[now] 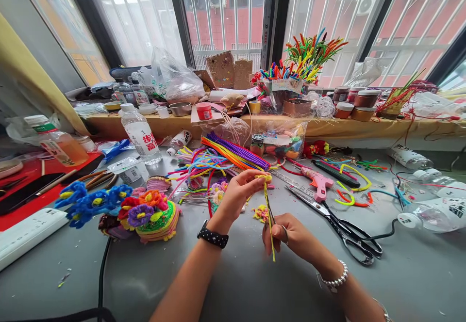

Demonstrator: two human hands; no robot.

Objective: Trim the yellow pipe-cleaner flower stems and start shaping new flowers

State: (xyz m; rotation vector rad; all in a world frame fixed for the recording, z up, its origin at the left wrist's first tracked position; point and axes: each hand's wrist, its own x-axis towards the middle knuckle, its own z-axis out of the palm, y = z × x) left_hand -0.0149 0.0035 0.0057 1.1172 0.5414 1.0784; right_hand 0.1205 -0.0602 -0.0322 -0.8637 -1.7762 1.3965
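Observation:
My left hand (236,197), wearing a dotted watch band, pinches a curled yellow pipe cleaner (273,251) between thumb and fingertips. Its long tail hangs down past my other hand. Closed round the handles of small scissors (270,209) is my right hand (294,238), with a beaded bracelet at the wrist. The blades point up alongside the yellow strand; whether they touch it I cannot tell. Just behind lies a small pink and yellow fuzzy piece (260,213). To the left sit fuzzy flowers in blue (85,203), purple (140,215) and orange.
Large black-handled scissors (342,230) and a pink glue gun (317,182) lie to the right. Bundled purple and orange pipe cleaners (236,152) lie behind my hands. A water bottle (140,135) stands at left, near a white power strip (31,232). Plastic bottles (437,213) lie at far right.

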